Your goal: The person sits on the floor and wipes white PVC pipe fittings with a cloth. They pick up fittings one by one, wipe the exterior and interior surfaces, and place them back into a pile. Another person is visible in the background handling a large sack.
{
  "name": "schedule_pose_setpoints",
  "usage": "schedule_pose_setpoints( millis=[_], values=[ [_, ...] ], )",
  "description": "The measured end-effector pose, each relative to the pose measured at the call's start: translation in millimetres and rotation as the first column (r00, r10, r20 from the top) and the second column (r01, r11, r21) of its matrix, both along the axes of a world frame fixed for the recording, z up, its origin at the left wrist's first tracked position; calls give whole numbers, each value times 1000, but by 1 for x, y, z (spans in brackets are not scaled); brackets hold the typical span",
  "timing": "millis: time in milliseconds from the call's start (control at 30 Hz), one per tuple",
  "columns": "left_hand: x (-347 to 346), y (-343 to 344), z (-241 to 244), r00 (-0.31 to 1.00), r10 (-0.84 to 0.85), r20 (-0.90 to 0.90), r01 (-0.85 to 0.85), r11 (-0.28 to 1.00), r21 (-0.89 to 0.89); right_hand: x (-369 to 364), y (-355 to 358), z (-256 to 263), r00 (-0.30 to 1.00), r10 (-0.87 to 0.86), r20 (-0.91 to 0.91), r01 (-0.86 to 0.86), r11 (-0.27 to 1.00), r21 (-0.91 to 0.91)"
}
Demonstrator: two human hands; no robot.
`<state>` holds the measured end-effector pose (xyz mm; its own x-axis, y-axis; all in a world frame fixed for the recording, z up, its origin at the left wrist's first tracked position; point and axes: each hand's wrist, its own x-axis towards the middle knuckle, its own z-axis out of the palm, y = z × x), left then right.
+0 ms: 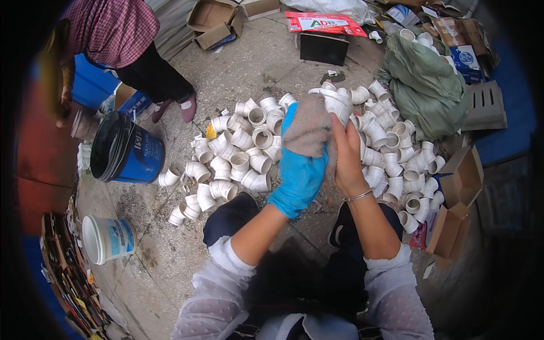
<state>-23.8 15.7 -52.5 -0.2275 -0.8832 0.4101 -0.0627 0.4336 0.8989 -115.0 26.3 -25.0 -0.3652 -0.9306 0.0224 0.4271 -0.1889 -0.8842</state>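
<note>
My left hand [304, 176], in a blue rubber glove, grips a grey-brown cloth [310, 125] and presses it against a white plastic pipe fitting [338, 103]. Bare except for a metal bangle at the wrist, my right hand [349, 159] holds that fitting from its right side. The cloth hides part of the fitting, and some of my fingers are out of sight behind it. On the floor beyond and to the left lies a pile of white pipe elbows [240, 163]. More white pipe fittings [393, 165] are heaped to the right.
A green woven sack [420, 85] of fittings slumps at the right, near open cardboard boxes [461, 178]. To the left are a blue-black bucket [140, 155] and a white bucket [95, 240]. Another person [114, 34] stands at the upper left. Stacked flattened cardboard [72, 284] lines the left edge.
</note>
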Motion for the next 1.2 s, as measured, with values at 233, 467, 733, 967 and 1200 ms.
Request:
schedule_pose_setpoints(
  millis=[233, 467, 733, 967, 1200],
  values=[
    [16, -35, 44, 959, -45, -281, 164, 895, 416, -1, 11, 5, 894, 234, 382, -295, 949, 110],
    [-5, 1, 25, 984, -41, 176, 70, 984, -162, -32, 1, -42, 986, -32, -162, 12, 992, -124],
    [20, -60, 37, 805, 184, -564, 392, 548, 739, -6, 14, 10, 882, 360, 303, -405, 909, 99],
    [39, -50, 1, 450, 181, -875, 633, 626, 455, -22, 7, 13, 974, 139, 180, -153, 986, 61],
    [26, -32, 22, 763, 214, -610, 413, 566, 714, -30, 7, 7, 920, -18, -392, -16, 996, -82]
  ],
)
